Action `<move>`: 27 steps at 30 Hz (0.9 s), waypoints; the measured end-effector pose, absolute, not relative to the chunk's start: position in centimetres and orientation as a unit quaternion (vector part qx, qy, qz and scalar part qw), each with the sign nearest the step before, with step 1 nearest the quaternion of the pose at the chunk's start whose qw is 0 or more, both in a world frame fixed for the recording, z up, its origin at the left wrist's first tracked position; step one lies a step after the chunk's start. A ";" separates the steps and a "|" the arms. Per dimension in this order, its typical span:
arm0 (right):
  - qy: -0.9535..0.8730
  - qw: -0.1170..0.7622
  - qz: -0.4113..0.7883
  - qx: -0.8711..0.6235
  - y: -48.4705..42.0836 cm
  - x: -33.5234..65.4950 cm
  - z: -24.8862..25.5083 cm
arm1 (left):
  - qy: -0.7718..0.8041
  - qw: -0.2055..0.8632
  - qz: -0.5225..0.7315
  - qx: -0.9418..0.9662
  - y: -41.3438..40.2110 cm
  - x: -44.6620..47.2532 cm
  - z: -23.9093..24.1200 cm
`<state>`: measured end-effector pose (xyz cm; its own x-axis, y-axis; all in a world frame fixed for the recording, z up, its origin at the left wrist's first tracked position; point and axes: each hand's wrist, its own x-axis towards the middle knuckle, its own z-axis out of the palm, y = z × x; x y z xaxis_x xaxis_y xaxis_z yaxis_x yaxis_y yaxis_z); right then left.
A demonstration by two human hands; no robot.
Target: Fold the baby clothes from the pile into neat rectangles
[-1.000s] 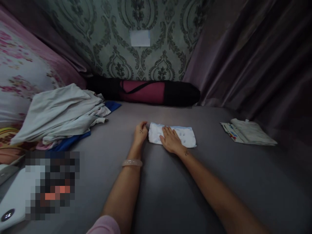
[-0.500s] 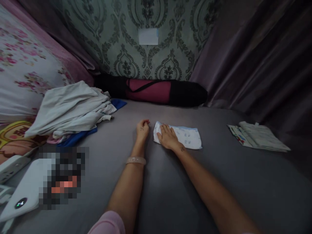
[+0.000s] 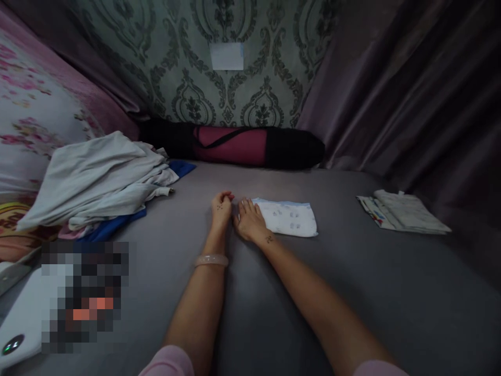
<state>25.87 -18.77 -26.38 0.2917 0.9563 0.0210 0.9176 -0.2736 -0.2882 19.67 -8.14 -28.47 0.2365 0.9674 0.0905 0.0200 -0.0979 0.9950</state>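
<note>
A white folded diaper (image 3: 291, 218) with a pale blue edge and small printed figures lies flat on the grey bed sheet (image 3: 250, 292). My right hand (image 3: 250, 222) rests palm down over its left end, fingers stretched out. Just left of it, my left hand (image 3: 222, 208) lies on its side on the sheet, fingers curled in and nothing visible in them. The inside of the left palm is hidden from view. A pale bangle (image 3: 211, 260) circles my left forearm.
Rumpled light clothes (image 3: 97, 172) are heaped at left, above a white power bank (image 3: 27, 308) beside a pixelated patch. Folded cloths (image 3: 407, 211) lie at right. A long black and maroon bag (image 3: 235, 146) stretches along the patterned wall, between hanging curtains (image 3: 383, 83).
My right hand has slid left across the diaper to its left end, close beside my left hand. The left hand stays curled. The whole view has shifted slightly.
</note>
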 end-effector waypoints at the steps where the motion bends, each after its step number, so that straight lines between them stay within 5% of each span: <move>1: -0.595 0.127 0.091 -0.788 -18.9 26.2 -26.1 | 0.419 0.525 0.453 0.586 -8.2 19.7 -28.4; 16: -0.496 0.110 0.052 -0.860 -25.6 33.1 -25.7 | 0.316 0.414 0.369 0.770 -10.9 22.2 -27.5; 22: -0.531 0.090 0.046 -0.841 -27.7 34.9 -26.4 | 0.219 0.198 0.180 0.938 -15.2 23.9 -27.9; 27: -0.528 0.091 0.039 -0.844 -27.9 35.0 -26.6 | 0.286 0.076 0.082 0.952 -17.1 23.7 -27.5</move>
